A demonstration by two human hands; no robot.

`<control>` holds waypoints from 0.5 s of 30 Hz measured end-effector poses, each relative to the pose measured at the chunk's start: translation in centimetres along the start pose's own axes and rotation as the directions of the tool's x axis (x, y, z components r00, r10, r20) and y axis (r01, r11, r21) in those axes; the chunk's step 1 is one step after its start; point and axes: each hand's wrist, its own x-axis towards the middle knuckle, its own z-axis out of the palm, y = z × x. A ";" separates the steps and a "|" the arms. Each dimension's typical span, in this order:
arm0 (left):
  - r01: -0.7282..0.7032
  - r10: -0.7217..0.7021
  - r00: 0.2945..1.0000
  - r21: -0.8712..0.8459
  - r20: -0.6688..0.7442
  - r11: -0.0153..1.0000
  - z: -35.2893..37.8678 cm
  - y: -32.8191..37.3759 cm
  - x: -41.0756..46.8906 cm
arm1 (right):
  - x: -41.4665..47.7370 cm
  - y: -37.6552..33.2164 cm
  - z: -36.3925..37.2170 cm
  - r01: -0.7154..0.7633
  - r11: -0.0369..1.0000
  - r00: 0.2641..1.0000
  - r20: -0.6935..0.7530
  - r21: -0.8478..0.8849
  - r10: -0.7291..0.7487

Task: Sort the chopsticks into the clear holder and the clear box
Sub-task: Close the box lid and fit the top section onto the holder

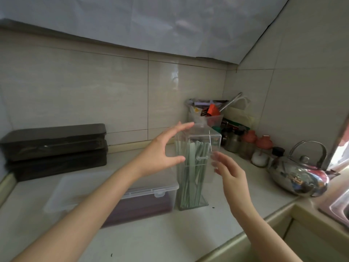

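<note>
Item: tall clear plastic holder [204, 186] of pale green chopsticks [187, 182], upright mid-counter [151, 242] | left hand [160, 150], right hand [230, 174] spread beside it, gripping nothing | risk: sideways nudge could topple narrow holder, spilling chopsticks.

Body in view is my two arms, hands to forearms. Left hand [162, 148] is bare, with long, slim fingers [181, 127] and a narrow wrist. Left forearm [98, 197] is bare skin the whole visible length, smooth and slender, widening gradually until the view's bottom-left corner cuts it off. Right hand [229, 172] is also bare and of the same slim build. Its fingertips [217, 157] are motion-blurred, so I can't read nail detail there. Right forearm [264, 229] is bare too, with a shorter stretch showing, cut by the bottom edge. Knuckles and tendons show only faintly on the back of the right hand. Soft shadow runs along the underside of both forearms.
</note>
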 end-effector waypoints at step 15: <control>0.241 -0.271 0.951 -0.190 -0.149 0.952 4.1 -1.4 -2.3 | -0.6 -0.3 0.4 0.131 0.981 0.991 0.017 -0.142 -0.130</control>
